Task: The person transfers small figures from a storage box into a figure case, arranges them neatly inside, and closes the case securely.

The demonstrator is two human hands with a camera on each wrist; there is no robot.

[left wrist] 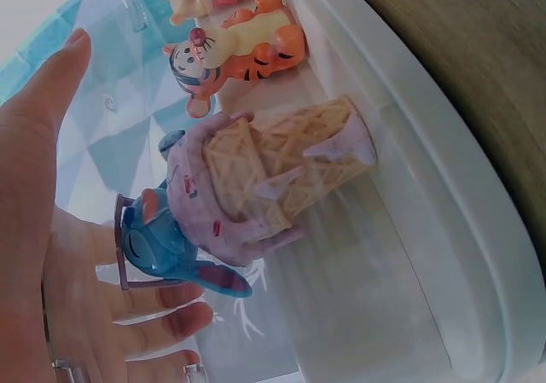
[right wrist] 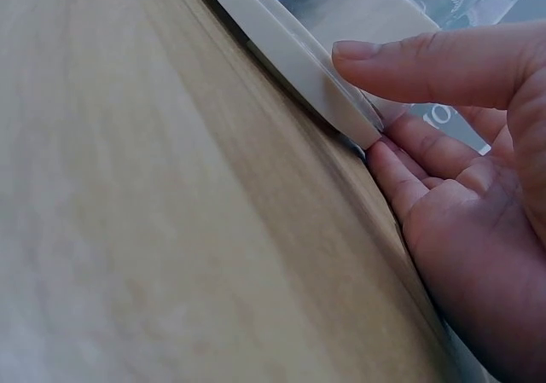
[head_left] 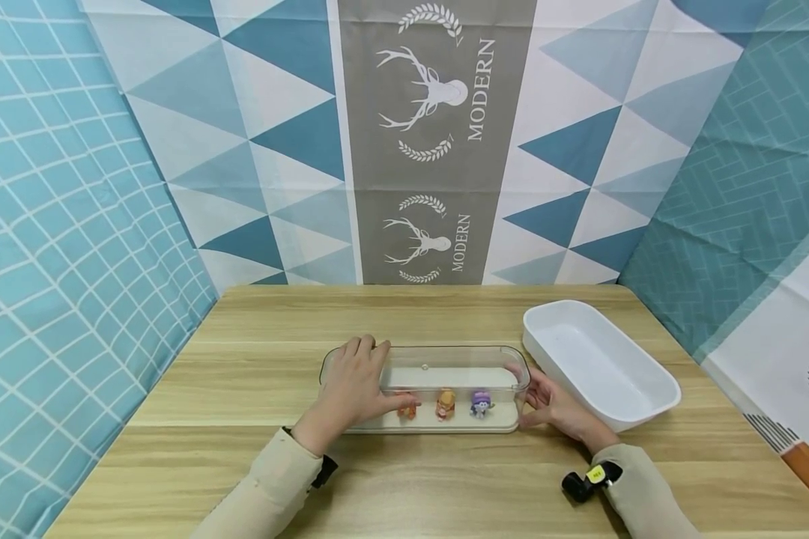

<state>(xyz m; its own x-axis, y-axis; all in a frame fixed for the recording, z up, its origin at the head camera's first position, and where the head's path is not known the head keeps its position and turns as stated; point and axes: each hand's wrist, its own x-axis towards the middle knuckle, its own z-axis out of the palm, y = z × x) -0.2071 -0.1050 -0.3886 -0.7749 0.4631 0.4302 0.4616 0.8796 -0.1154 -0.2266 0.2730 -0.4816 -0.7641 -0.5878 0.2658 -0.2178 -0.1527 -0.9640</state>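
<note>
A long display box with a clear cover (head_left: 458,352) and a white base (head_left: 438,430) stands before me. My left hand (head_left: 350,385) grips the cover's left part, thumb across the front and fingers over the top. At the right end, my right hand (head_left: 559,408) pinches the base, thumb on its rim (right wrist: 341,101) and fingertips at its lower edge. Inside stand a striped tiger figurine (left wrist: 256,55), a yellow bear figurine (head_left: 446,404) and a purple-topped figurine (head_left: 481,404). A blue figurine in an ice-cream cone (left wrist: 290,161) is hidden behind my left hand in the head view.
To the right, a white rectangular tub (head_left: 603,367) stands close beyond my right hand. The wooden tabletop (head_left: 445,486) ends at a patterned cloth backdrop (head_left: 438,172), with a blue checked cloth (head_left: 61,224) along the left.
</note>
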